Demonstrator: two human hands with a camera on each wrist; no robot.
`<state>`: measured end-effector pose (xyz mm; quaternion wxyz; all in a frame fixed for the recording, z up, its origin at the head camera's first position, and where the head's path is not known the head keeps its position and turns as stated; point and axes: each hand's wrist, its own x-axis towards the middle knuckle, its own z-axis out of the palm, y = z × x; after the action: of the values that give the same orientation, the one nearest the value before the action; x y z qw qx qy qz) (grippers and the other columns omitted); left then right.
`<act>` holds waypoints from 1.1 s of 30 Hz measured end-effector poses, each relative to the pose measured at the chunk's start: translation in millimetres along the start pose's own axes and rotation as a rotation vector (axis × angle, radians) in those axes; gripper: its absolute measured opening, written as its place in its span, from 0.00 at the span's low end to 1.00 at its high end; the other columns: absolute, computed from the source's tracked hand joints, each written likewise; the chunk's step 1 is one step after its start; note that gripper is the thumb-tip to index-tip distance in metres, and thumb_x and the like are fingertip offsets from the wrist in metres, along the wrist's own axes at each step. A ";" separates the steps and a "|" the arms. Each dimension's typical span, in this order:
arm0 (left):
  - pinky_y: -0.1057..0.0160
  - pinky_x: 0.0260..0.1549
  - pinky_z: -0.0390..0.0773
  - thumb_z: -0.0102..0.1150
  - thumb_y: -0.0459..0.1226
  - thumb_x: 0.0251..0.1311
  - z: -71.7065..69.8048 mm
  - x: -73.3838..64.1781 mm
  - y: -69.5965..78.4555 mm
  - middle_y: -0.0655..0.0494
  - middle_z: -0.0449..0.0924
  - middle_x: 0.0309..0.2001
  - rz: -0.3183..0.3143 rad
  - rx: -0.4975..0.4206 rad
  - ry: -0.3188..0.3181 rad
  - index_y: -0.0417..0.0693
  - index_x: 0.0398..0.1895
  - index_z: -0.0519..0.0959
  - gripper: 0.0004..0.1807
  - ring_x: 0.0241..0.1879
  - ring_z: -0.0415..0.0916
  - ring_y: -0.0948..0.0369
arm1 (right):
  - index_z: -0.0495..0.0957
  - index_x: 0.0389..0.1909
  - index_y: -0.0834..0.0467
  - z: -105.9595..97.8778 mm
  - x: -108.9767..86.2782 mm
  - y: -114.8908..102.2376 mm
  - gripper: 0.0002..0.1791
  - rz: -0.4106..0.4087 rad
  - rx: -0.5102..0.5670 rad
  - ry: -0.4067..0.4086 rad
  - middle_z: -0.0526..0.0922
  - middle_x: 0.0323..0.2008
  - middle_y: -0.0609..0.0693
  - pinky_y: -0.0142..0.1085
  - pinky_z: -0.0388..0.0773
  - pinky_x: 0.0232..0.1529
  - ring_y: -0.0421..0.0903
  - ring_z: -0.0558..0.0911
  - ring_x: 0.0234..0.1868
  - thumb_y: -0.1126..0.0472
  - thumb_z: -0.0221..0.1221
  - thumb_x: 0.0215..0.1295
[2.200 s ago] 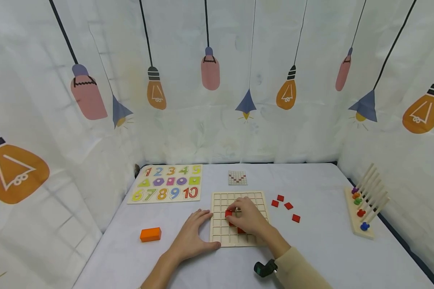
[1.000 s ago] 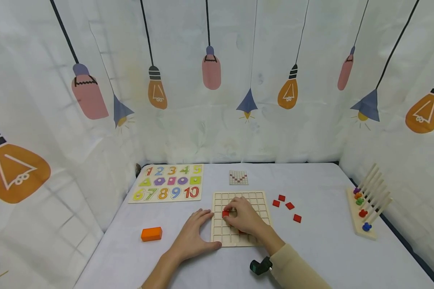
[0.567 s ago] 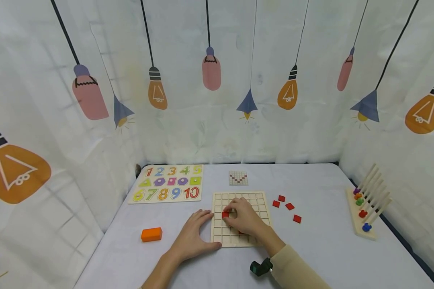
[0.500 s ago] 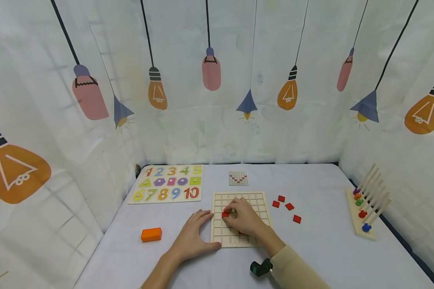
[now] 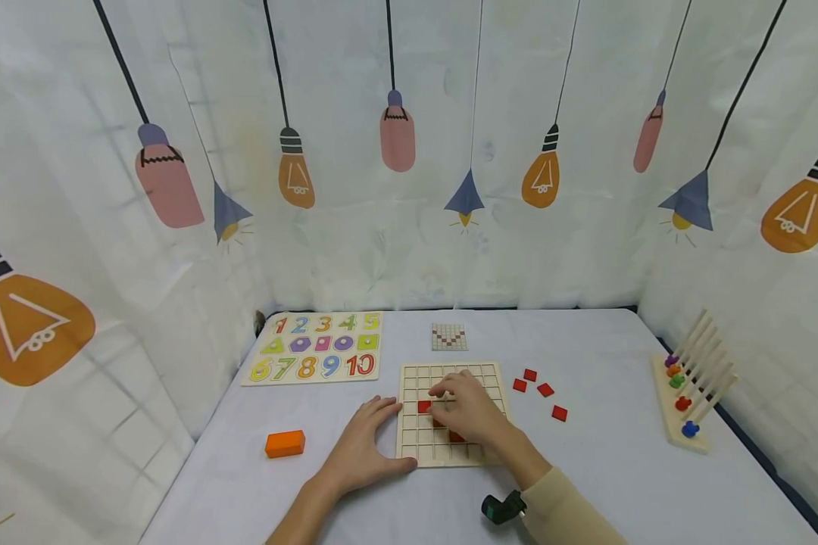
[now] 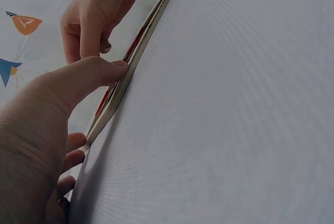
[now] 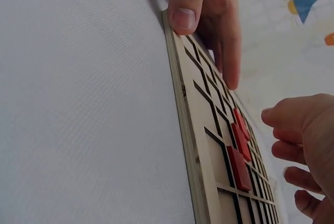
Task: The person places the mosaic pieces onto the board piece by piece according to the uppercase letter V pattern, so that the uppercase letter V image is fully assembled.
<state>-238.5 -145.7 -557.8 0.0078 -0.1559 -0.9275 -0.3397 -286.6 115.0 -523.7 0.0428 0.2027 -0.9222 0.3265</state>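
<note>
A wooden grid board [image 5: 419, 439] lies mid-table, its cells marked by raised lines. Three square red tiles sit in it on a diagonal, the furthest left a red tile [image 5: 424, 406]. My left hand [image 5: 366, 443] rests against the board's left side, thumb [image 6: 112, 71] pressing its front edge. Just over the board hovers my right hand [image 5: 470, 409], fingers loosely bent. A gap separates the right hand [image 7: 318, 145] from the red tiles [image 7: 240, 167] in the right wrist view, and nothing is held. In the head view it covers part of the grid.
Several loose red tiles [image 5: 520, 385] lie right of the board. A small pattern card [image 5: 448, 337] is behind it. A number-and-shape board [image 5: 252, 375] occupies the back left, an orange block [image 5: 285, 444] the left side. A stand with upright pegs [image 5: 688, 435] and coloured pieces is far right.
The right hand carried a red tile slightly left and held it over a cell. Now it has let go and drawn back a little right, leaving the tile on the board. The left hand stays put.
</note>
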 end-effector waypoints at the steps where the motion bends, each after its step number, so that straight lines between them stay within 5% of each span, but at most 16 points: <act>1: 0.31 0.84 0.63 0.80 0.73 0.44 0.2 0.1 -0.2 0.63 0.70 0.83 -0.001 0.003 -0.001 0.62 0.80 0.76 0.59 0.87 0.58 0.47 | 0.93 0.53 0.49 -1.6 -0.8 0.8 0.12 0.002 0.004 0.004 0.89 0.49 0.39 0.39 0.83 0.52 0.41 0.76 0.51 0.54 0.73 0.71; 20: 0.32 0.83 0.65 0.81 0.72 0.43 1.0 0.6 -0.1 0.63 0.70 0.83 0.001 0.011 0.003 0.63 0.80 0.76 0.58 0.87 0.60 0.48 | 0.90 0.57 0.47 -31.4 -36.0 30.5 0.17 0.162 0.075 0.054 0.87 0.51 0.40 0.33 0.85 0.50 0.41 0.80 0.51 0.53 0.76 0.70; 33: 0.32 0.84 0.63 0.81 0.73 0.43 1.4 0.8 -1.2 0.63 0.71 0.83 -0.001 0.005 0.001 0.63 0.80 0.76 0.58 0.87 0.59 0.47 | 0.90 0.57 0.49 -52.3 -45.6 51.0 0.17 0.165 0.063 0.066 0.89 0.50 0.43 0.37 0.83 0.50 0.43 0.81 0.50 0.55 0.76 0.70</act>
<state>-239.5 -145.4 -559.5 0.0087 -0.1552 -0.9284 -0.3375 -268.2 199.2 -522.2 0.0398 0.1162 -0.9231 0.3644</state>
